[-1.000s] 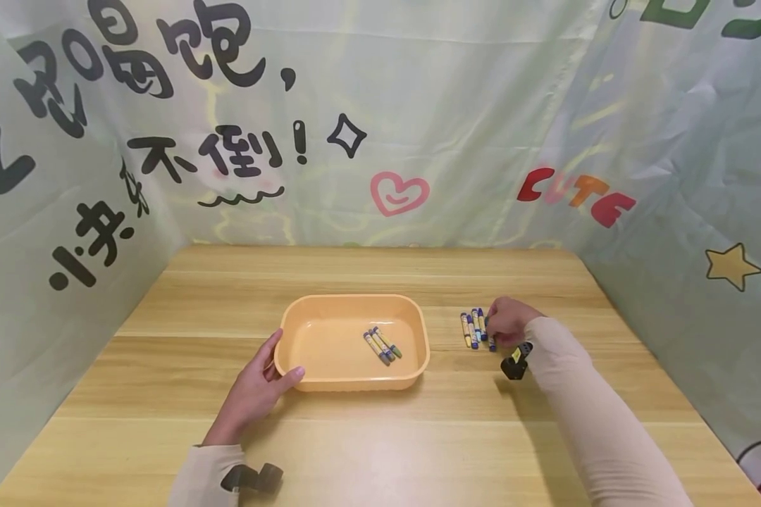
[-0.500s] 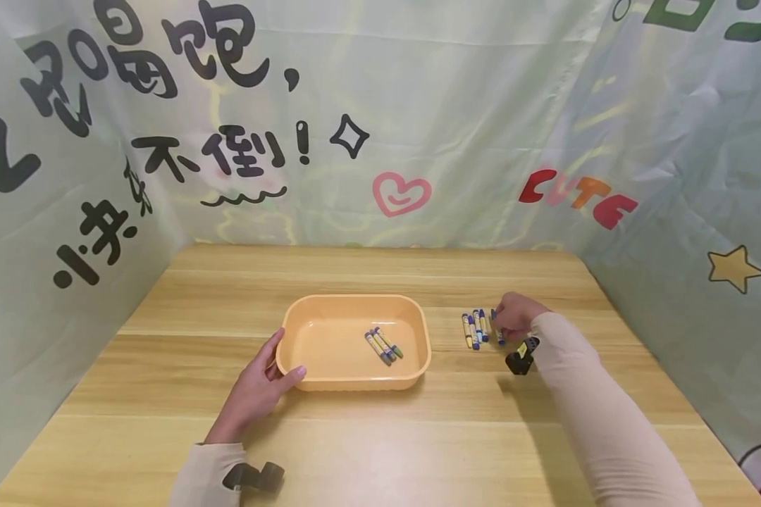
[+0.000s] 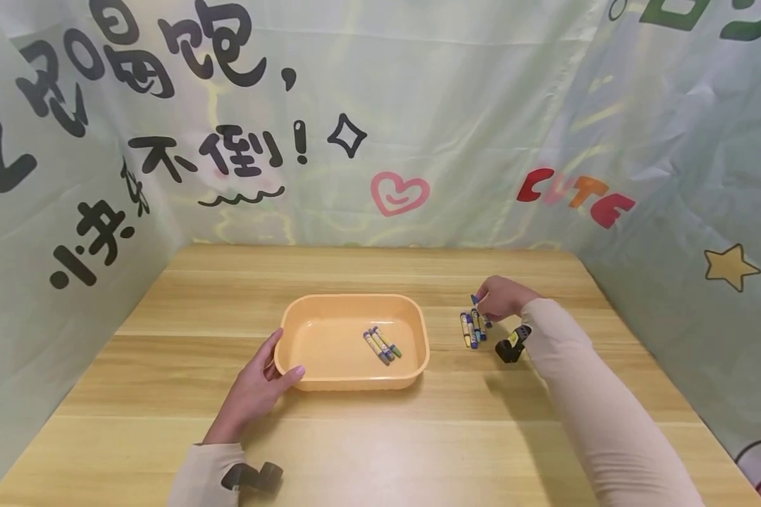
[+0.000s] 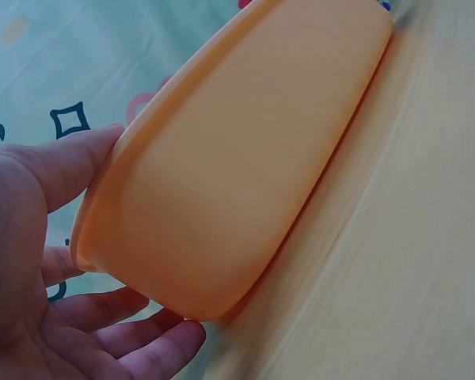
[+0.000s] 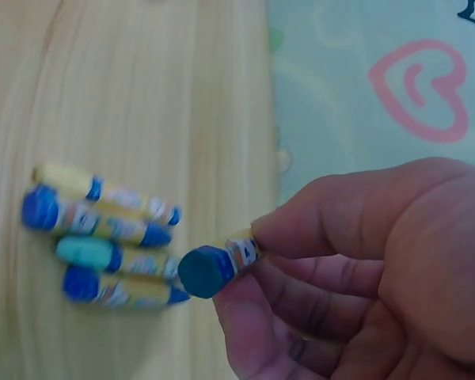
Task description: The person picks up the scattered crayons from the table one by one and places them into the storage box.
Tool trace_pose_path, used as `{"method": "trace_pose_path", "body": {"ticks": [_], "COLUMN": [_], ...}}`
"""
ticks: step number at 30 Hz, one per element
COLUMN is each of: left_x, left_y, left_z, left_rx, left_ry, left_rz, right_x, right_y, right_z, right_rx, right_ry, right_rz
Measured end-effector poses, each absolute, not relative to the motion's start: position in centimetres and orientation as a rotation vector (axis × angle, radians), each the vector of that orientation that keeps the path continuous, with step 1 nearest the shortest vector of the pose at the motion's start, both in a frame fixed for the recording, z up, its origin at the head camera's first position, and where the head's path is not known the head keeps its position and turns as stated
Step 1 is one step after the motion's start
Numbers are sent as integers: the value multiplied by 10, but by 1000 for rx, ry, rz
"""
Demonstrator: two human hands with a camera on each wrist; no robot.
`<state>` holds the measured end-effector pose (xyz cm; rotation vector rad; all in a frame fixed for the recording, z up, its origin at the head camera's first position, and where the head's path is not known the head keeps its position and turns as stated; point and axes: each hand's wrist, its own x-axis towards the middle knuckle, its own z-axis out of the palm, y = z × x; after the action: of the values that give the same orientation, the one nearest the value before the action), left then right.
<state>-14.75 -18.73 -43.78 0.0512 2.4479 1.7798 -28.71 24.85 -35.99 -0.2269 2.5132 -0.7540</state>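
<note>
My right hand [image 3: 506, 297] pinches a crayon [image 5: 210, 271] between thumb and fingertips, off the table; its dark blue-green end faces the right wrist camera. Just below it, a row of several loose crayons [image 3: 468, 331] lies side by side on the table, yellow-wrapped with blue, teal and cream ends. My left hand [image 3: 260, 384] grips the left near corner of an orange plastic tray [image 3: 330, 384], thumb over the rim and fingers along the outside wall [image 4: 237, 158]. Inside the tray, towards its right, lie 3 crayons [image 3: 382, 346] next to each other.
The wooden table [image 3: 380, 436] stretches around the tray. Printed cloth walls [image 3: 482, 105] close off the back and both sides. A small black wrist device [image 3: 512, 345] sits under the right wrist, another black one [image 3: 254, 477] at the left.
My right hand first shifts slightly right with the outermost crayon, then lifts it and carries it up and left, above the row. The left hand and the tray stay in place.
</note>
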Motion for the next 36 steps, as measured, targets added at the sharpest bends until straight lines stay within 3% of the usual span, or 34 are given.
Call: {"method": "trace_pose_path", "body": {"ticks": [36], "left_x": [-147], "left_y": [-188], "left_z": [-437], "left_rx": [73], "left_ry": [2430], "left_rz": [1813], "right_x": [-287], "right_y": [152], "right_z": [-335], "right_rx": [-293], "right_ry": [2513], "right_rz": [-913]}}
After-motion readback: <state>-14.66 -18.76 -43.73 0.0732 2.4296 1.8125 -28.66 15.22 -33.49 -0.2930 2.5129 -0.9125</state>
